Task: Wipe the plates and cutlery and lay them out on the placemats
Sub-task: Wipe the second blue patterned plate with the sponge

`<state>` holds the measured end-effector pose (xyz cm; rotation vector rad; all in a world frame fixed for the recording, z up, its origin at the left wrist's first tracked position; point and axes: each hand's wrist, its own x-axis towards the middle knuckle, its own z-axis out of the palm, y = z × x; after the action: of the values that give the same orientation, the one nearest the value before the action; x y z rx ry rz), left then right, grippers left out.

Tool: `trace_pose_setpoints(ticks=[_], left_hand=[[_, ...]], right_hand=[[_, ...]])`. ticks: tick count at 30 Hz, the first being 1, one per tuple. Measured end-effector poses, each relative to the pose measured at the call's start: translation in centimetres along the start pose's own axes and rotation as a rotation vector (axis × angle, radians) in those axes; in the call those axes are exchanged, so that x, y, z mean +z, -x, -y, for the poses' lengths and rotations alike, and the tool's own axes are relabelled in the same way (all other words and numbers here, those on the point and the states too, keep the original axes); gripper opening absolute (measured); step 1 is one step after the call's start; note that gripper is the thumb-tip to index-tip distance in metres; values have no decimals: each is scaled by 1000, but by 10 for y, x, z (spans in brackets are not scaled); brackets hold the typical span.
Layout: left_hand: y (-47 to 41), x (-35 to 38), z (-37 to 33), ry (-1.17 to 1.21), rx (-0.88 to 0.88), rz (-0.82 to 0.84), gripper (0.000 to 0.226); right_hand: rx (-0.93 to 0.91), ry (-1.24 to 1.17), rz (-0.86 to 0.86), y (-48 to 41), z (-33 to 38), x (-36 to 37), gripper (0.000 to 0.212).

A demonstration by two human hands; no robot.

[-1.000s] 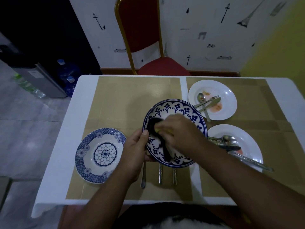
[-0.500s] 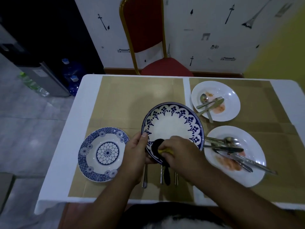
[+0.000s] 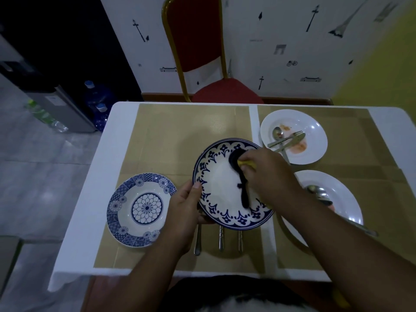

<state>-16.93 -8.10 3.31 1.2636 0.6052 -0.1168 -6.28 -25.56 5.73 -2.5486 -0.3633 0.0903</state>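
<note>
Well, the left hand (image 3: 184,212) pinches the blue plate (image 3: 219,192) by its left rim alone; the right hand (image 3: 264,174) grips a dark cloth (image 3: 235,158) on its far side. Pressing there could lever it loose onto the cutlery (image 3: 221,238) beneath, near the tabletop's (image 3: 90,199) front edge, if it's lifted as it seems.

blue-patterned plates (image 3: 146,188): 2 | white plates (image 3: 313,129): 2 | placemats (image 3: 180,131): seemingly 4 | laid cutlery (image 3: 221,240): 3

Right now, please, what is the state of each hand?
Left hand: grips the rim of the large round blue-and-white ceramic plate.
Right hand: grips a dark cloth with a yellow pad, on that plate.
</note>
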Motion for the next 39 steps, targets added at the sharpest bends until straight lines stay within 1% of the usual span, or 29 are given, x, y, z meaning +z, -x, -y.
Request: trace_pose_setpoints(ticks=[2, 3, 6, 7, 8, 10, 12, 18, 21, 24, 27, 33, 39], left_hand=[[2, 2, 1, 11, -6, 9, 24], [2, 3, 2, 17, -9, 9, 24], [0, 4, 1, 22, -4, 1, 27], [-1, 4, 1, 34, -1, -10, 28], [-1, 3, 0, 55, 0, -23, 28], [-2, 2, -2, 92, 0, -48, 28], [-3, 3, -2, 100, 0, -69, 27], [-2, 9, 5, 108, 9, -132, 29], [-4, 8, 4, 102, 21, -176, 29], [-15, 1, -3, 112, -7, -216, 27], [-35, -16, -19, 102, -24, -252, 25], [-99, -68, -55, -37, -30, -300, 28], [-165, -113, -76, -17, -92, -341, 25]], right_hand=[[-57, -70, -20, -2, 10, 8, 23], [-100, -100, 1, -1, 16, 13, 23], [-330, -35, 101, 15, 26, 27, 27], [-385, -16, 124, 22, 25, 30, 31], [-403, -19, 147, 27, 23, 32, 37], [-403, -41, 181, 35, 12, 33, 45], [-412, -22, 199, 36, 1, 34, 49], [-486, -17, 166, 22, -10, 31, 49], [-496, -10, 155, 10, -12, 33, 51], [-497, -5, 161, -5, -6, 43, 52], [-483, -2, 155, -27, 9, 59, 53], [-418, 24, 124, -83, 51, 97, 55], [-365, 39, 160, -137, 74, 137, 51]])
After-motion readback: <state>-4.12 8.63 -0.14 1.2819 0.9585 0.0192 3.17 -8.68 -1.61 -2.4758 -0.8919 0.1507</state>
